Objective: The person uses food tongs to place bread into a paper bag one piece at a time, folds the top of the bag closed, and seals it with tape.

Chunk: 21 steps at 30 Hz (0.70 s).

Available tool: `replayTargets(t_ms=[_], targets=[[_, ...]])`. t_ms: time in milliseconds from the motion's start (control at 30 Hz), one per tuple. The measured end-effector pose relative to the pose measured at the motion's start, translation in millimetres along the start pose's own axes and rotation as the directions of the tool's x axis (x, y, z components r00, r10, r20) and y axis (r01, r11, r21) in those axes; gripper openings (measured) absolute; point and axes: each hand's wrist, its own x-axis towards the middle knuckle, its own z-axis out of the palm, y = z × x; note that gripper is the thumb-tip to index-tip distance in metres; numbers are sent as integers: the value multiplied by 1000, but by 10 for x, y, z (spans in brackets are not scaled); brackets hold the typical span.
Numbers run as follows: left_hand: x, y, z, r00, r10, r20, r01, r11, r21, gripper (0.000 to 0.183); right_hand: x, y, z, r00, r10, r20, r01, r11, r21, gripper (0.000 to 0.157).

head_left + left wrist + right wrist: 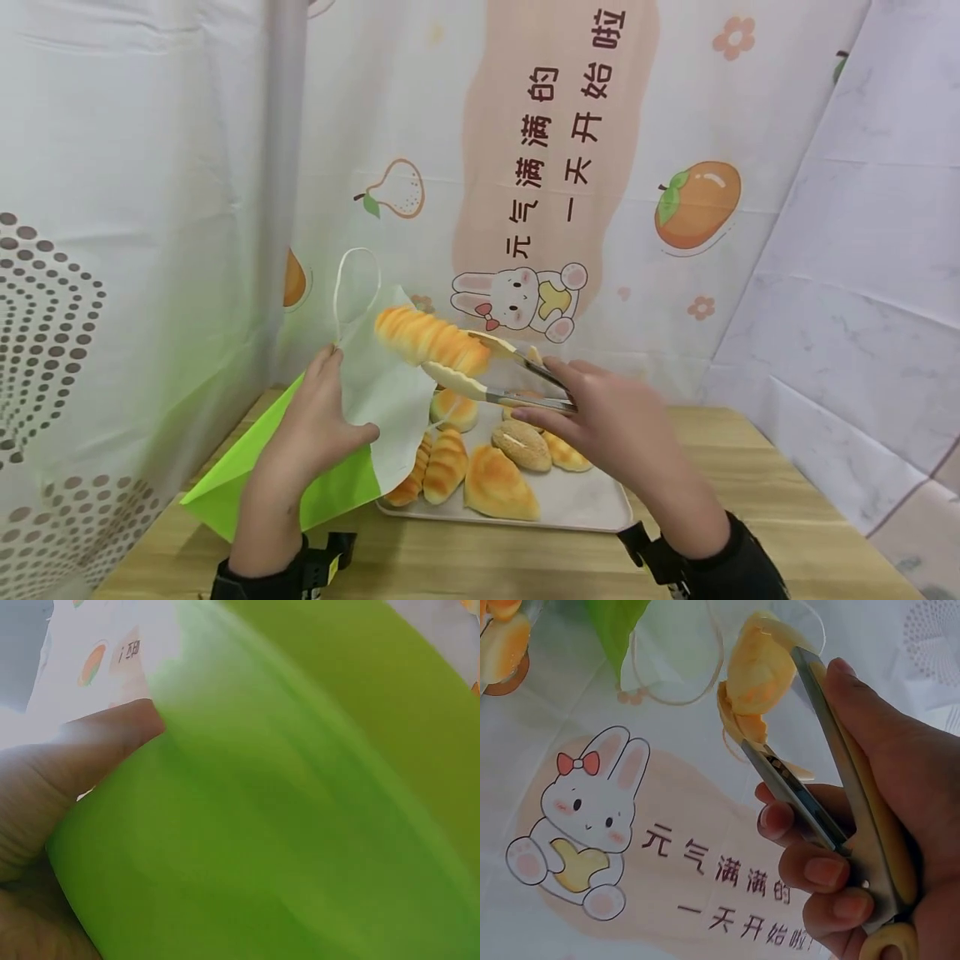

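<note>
My right hand (pixel 615 417) grips a pair of metal tongs (pixel 528 402) with cream-coloured tips. Between those tips is a long, ridged golden bread roll (pixel 431 340), held in the air beside the mouth of a green paper bag (pixel 337 492). The bag is tilted, its pale inside facing the roll, and one white cord handle (pixel 337 292) stands up. My left hand (pixel 311 425) holds the bag by its edge; in the left wrist view the thumb (pixel 112 739) lies against the green paper (pixel 225 840). The right wrist view shows fingers wrapped around the tongs (pixel 832 727).
Behind and below the tongs, a white tray (pixel 592 500) carries several breads, among them a large golden one (pixel 498 487) and a brown oval bun (pixel 521 446). The tray lies on a wooden table (pixel 750 467). A printed curtain (pixel 450 100) hangs at the back.
</note>
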Motion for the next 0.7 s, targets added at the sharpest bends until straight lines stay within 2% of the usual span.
replayTargets(t_ms=[200,400,533,700], targets=[[-14,1,-23,1000,-1,10,2,999,-32,102,172,-240,29,995,-70,66,77,991,-110,68],[12,15,15,1000,12,15,-11,999,-38,98,361,-498,97,979,-101,179,132,976,-175,58],[19,16,37,1000,18,16,-18,999,-33,97,487,-653,216,964,-136,228,181,965,-187,53],[24,2,49,1000,25,-12,-25,999,-46,82,615,-826,429,942,-166,291,231,951,-205,56]])
